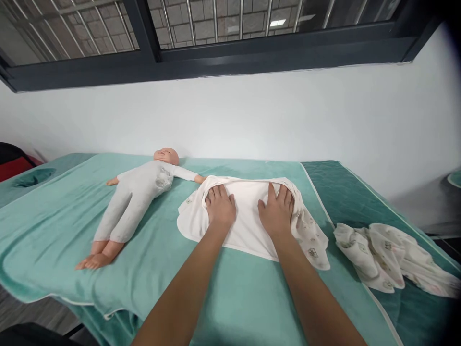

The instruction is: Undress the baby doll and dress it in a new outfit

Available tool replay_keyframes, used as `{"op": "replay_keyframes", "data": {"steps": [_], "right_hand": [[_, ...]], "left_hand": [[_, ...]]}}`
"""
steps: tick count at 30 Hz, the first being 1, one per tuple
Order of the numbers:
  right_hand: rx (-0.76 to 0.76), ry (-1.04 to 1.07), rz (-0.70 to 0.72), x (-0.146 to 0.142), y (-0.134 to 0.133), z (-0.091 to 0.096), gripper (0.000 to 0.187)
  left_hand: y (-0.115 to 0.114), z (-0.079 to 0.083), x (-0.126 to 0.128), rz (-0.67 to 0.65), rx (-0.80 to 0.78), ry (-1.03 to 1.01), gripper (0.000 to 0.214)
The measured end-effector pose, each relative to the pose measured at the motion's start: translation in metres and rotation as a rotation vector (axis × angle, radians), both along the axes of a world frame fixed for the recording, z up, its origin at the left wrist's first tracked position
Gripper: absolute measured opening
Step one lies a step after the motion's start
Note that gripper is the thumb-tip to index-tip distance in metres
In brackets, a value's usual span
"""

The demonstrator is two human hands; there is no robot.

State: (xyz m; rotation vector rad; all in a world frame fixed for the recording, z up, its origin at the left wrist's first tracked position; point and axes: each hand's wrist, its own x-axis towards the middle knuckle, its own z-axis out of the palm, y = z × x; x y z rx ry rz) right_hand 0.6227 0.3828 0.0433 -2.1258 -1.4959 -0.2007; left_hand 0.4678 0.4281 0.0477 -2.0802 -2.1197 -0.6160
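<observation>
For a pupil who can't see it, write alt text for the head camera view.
A person's left hand and right hand rest palm-down on a white printed cloth laid over a green blanket. A doll lies to the left; crumpled printed fabric lies to the right.

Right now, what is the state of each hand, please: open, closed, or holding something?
Left hand: open, palm down on the white baby garment.
Right hand: open, palm down on the same garment.

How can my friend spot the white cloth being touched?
Below the window lies a big green sheet. On it, right of the doll, is the white cloth. The left hand and right hand touch it, unlike the crumpled bundle farther right.
</observation>
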Motion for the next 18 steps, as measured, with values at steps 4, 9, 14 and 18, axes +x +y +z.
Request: {"op": "replay_keyframes", "data": {"steps": [4, 9, 14, 18], "right_hand": [[-0.041, -0.037, 0.023, 0.000, -0.001, -0.002, 0.061], [-0.040, -0.149, 0.042, 0.022, 0.008, 0.002, 0.059], [-0.035, -0.172, 0.059, 0.043, 0.029, 0.001, 0.052], [-0.136, -0.087, 0.092, 0.045, 0.036, -0.006, 0.045]], "left_hand": [[-0.002, -0.002, -0.001, 0.003, -0.007, -0.003, 0.061], [-0.005, 0.000, -0.001, -0.030, 0.016, 0.002, 0.060], [-0.003, 0.001, 0.001, -0.028, -0.031, -0.006, 0.059], [-0.003, 0.002, 0.002, -0.010, -0.101, -0.007, 0.058]]}}
